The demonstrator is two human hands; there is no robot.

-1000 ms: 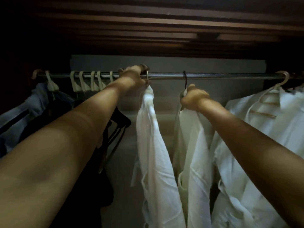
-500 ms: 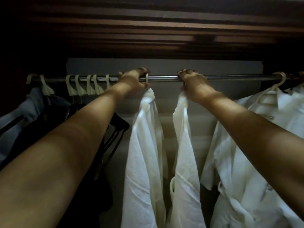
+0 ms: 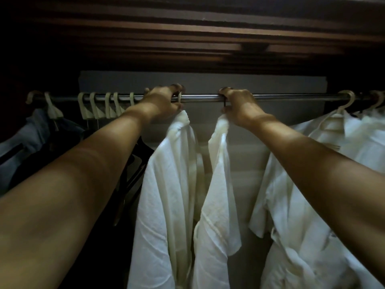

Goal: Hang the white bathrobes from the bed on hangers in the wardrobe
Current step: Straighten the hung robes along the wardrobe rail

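Two bathrobes (image 3: 166, 195) nearly hung at the middle of the rail (image 3: 202, 98)
My left hand (image 3: 164, 100) grips the pale hook (image 3: 179, 96), my right hand (image 3: 239, 104) the dark hook (image 3: 225, 102); other robes (image 3: 325, 163) already hang at the rail's right end.

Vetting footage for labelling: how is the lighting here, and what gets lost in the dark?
Head view: dim overall; the white bathrobes catch most light; the clothes at the left nearly vanish into shadow; the metal rail shows a thin glint; the wardrobe top is murky.

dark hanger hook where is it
Head view: the dark hanger hook hangs on the rail right of centre, gripped by the right hand, above a bathrobe; the left hand grips a cream hook to its left.
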